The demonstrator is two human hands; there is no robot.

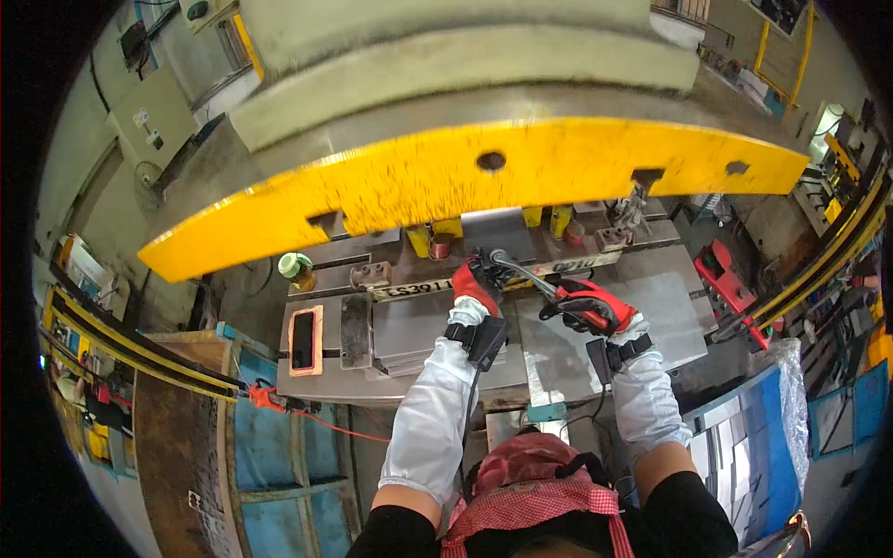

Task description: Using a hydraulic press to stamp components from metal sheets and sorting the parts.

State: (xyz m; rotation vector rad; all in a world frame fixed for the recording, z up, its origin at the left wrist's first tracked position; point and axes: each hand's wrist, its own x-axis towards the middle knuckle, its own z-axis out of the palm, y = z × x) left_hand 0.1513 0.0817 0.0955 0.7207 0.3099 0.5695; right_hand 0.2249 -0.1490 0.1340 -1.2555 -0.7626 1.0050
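Note:
My right hand [595, 307], in a red and black glove, is wrapped round the handle end of a slim metal tool with a rounded head [528, 273]. The tool slants up and left toward the die's front edge. Beside the tool's head is my left hand [478, 282], gloved the same way; its fingers are partly hidden, so whether it grips anything does not show. Just beyond both hands, a dark grey metal sheet [498, 232] lies on the die [409, 286] under the yellow press beam [558, 167]. A stack of flat metal sheets [414, 330] sits near my left forearm.
A phone [303, 339] lies at the left of the press bed, with a green-capped bottle [298, 270] behind it. A larger metal plate [605, 325] covers the right side. Further right stands a red control box [726, 279]. Yellow-black rails flank both sides.

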